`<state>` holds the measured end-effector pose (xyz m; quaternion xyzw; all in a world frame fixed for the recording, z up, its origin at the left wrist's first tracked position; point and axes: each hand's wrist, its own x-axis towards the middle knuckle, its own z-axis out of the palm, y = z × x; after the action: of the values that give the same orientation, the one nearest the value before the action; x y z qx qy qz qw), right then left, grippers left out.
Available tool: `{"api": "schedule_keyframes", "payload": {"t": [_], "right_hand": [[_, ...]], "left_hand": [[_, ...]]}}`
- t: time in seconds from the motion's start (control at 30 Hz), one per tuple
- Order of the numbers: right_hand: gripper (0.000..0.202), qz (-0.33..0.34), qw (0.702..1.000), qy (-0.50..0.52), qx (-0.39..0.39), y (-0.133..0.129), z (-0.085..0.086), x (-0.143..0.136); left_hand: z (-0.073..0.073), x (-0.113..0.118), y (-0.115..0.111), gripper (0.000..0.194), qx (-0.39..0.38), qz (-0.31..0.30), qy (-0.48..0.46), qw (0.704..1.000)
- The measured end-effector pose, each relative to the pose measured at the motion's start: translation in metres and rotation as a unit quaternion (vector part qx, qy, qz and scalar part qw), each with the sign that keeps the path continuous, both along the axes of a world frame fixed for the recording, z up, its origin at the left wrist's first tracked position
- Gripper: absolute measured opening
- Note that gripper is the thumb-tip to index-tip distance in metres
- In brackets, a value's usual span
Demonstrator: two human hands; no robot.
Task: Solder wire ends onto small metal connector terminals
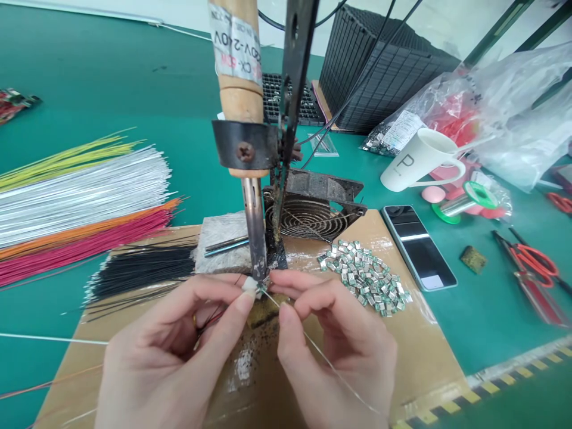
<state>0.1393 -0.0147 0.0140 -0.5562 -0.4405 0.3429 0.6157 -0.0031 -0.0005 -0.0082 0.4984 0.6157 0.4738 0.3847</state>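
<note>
A soldering iron (pixel 254 220) with a wooden handle is clamped upright, its tip pointing down at the middle. Just under the tip, my left hand (pixel 179 339) pinches a small white connector (pixel 250 285), with thin dark and red wires in its curled fingers. To the right, my right hand (pixel 330 339) is closed on a thin silvery wire (pixel 330 363), whose end meets the small part at the iron's tip. The fingertips of both hands are nearly touching. Below the tip lies a brownish sponge (pixel 263 311), partly hidden by the fingers.
Bundles of black (pixel 147 269), red, orange, white (pixel 89 187) and yellow wires lie left. Behind the iron is a fan (pixel 313 208). Rightward are small metal parts (pixel 366 277), a phone (pixel 419 247), a mug (pixel 417 159), a solder spool (pixel 465 202) and pliers (pixel 536 262).
</note>
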Motion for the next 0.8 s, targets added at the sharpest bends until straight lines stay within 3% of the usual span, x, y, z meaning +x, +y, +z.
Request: {"api": "schedule_keyframes", "payload": {"t": [0.17,0.5,0.8], "right_hand": [[0.030,0.005,1.000,0.012,-0.004,-0.0001,-0.0011,-0.0014],[0.028,0.004,0.999,0.044,-0.011,-0.0011,-0.0023,-0.0034],[0.026,0.001,0.999,0.036,-0.010,-0.0015,-0.0025,-0.0037]], "left_hand": [[0.0006,-0.0027,0.0000,0.009,-0.016,-0.028,-0.027,0.999],[0.0020,-0.0023,0.0010,0.008,0.022,-0.011,-0.002,1.000],[0.0004,0.0005,0.0018,0.011,0.003,-0.004,-0.019,1.000]]}}
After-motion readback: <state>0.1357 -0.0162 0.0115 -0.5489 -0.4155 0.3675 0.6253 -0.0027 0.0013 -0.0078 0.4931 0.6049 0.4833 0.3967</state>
